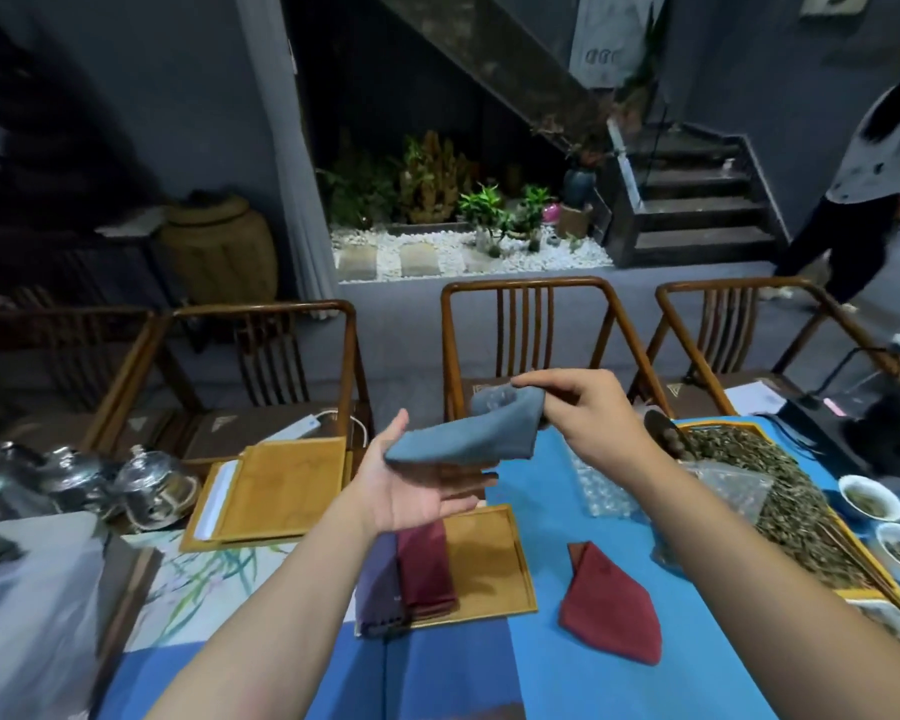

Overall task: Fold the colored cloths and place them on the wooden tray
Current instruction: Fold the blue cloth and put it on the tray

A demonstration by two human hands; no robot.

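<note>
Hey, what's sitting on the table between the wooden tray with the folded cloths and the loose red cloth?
Nothing: in the head view only bare blue table cover separates the wooden tray from the loose red cloth.

We see a counter [567, 662] under a blue cover. The wooden tray [494, 563] sits on it as our landmark. Right of the tray lies a loose red cloth [611, 610]; behind it to the left a second wooden tray [281, 491]; farther left, glass teapots [146, 483]; far right, white cups [871, 498].
</note>
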